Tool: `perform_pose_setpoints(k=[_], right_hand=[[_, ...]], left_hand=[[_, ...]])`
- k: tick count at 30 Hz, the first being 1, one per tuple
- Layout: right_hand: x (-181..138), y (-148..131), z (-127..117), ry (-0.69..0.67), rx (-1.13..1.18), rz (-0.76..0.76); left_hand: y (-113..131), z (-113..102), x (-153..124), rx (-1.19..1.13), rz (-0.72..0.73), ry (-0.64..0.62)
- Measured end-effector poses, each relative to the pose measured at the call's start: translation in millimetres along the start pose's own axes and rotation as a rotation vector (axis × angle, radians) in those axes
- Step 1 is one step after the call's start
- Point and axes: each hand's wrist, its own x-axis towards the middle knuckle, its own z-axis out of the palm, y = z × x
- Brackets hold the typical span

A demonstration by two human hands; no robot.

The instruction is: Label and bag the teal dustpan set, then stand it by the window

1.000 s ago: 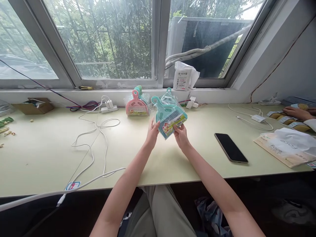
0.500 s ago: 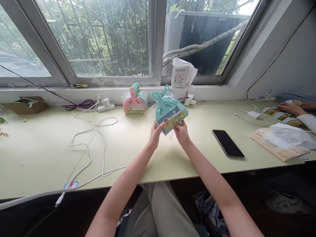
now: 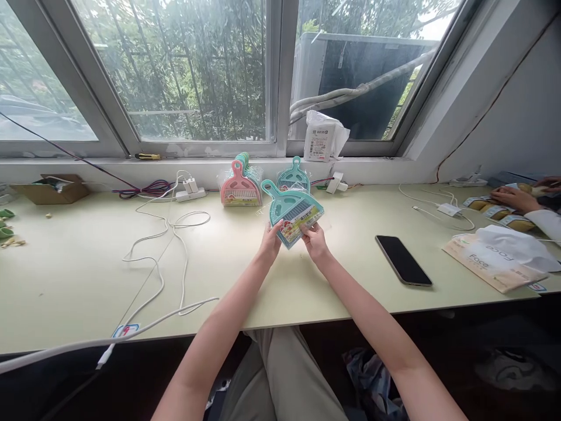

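Both my hands hold a teal mini dustpan-and-brush set [image 3: 291,209] in a clear wrapper above the pale green table [image 3: 79,280]. My left hand [image 3: 269,241] pinches its lower left corner and my right hand [image 3: 314,241] pinches its lower right edge by the label. Its handle points up and to the left. Behind it, a stack of sets with a pink one in front [image 3: 240,188] leans by the sill, and another teal set [image 3: 294,177] stands to its right.
White cables [image 3: 169,251] trail over the left of the table to a power strip [image 3: 191,190]. A black phone [image 3: 402,259] lies at the right, then a tissue pack [image 3: 499,263]. Another person's hand [image 3: 517,199] works at far right. A cardboard box [image 3: 48,188] sits far left.
I have lifted the teal set off the one behind it and brought it a little left and toward me. My left hand, open a second ago, now grips its corner.
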Motion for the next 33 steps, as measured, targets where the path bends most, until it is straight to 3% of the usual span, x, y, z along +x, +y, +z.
perform_pose_setpoints(k=[5,9,23,33], right_hand=[[0,0,-1,0.015,0.031,-0.005],[0,0,1,0.050,0.044,-0.006],[0,3,2,0.034,0.075,0.003],[11,5,-3,-0.025,0.039,0.153]], left_hand=[[1,-10,1,0.173,-0.107,-0.092],[-1,-11,-1,0.264,-0.162,-0.043],[6,-12,-8,0.367,-0.164,-0.125],[6,-17,-2,0.331,-0.197,-0.047]])
